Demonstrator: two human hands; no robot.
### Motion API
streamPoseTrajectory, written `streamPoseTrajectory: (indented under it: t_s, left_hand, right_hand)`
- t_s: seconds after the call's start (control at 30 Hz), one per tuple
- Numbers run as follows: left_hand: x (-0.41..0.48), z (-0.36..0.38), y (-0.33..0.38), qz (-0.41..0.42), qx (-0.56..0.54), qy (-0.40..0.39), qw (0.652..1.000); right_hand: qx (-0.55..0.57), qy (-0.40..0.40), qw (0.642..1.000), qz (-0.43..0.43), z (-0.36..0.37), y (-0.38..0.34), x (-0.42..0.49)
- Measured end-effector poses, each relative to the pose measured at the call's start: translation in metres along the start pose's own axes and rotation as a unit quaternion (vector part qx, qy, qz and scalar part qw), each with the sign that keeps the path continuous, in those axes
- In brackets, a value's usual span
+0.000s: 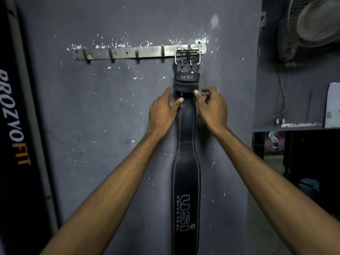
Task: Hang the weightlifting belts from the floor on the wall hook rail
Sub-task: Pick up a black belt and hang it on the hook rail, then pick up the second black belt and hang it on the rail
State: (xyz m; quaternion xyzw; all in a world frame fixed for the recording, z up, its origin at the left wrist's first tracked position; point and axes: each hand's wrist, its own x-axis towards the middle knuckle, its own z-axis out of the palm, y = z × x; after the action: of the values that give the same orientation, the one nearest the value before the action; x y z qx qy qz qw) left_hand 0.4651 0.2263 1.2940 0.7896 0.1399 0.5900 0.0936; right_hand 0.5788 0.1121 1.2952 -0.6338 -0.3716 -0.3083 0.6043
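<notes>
Our left hand [162, 111] lies with the fingers almost straight on the wall [103, 126], just beside the left edge of the belt [185, 172], and its thumb presses on the front of the strap. Our right hand [211, 107] is on the other side of the strap. Its fingers are curled and the thumb tip touches the right edge, but we cannot tell if this hand really grips the leather or only touches it. The two hands are apart, with the narrow part of the strap between them.

The belt is black with light stitching. It hangs straight down the wall toward six o'clock and gets wider below our wrists. At twelve o'clock from our hands, its metal buckle [187, 56] sits over the last hook at the right end of the hook rail [128, 52]. The rail runs from there toward nine o'clock, with four more hooks.

At nine o'clock of the view stands a dark banner [14, 116], at two o'clock a fan [312, 24], and at three o'clock a shelf [287, 128].
</notes>
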Motion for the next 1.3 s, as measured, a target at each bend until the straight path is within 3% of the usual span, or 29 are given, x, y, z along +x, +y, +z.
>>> streamPoseTrajectory:
  t_s: [0.2,0.33,0.57,0.93,1.1,1.3]
  left_hand:
    - [-0.129,-0.008,-0.035,-0.078,-0.043,-0.028,0.996]
    - [-0.246,-0.014,-0.061,-0.143,-0.041,-0.106,0.983]
    - [-0.481,-0.009,-0.103,-0.298,-0.014,-0.243,0.923]
    - [-0.849,-0.012,-0.14,-0.455,0.031,-0.445,0.771]
    - [-1.017,-0.002,-0.157,-0.525,0.013,-0.483,0.701]
    - [-1.22,0.002,-0.189,-0.586,0.002,-0.48,0.653]
  right_hand:
    - [0.043,-0.039,0.998,0.037,-0.007,0.035,-0.105]
    - [0.059,-0.091,0.99,0.09,-0.005,0.072,-0.209]
    - [0.006,-0.227,0.956,0.187,-0.018,0.152,-0.435]
    - [-0.115,-0.353,0.839,0.398,-0.101,0.251,-0.808]
    - [-0.166,-0.399,0.764,0.48,-0.129,0.295,-0.979]
    - [-0.17,-0.474,0.701,0.506,-0.129,0.346,-1.178]
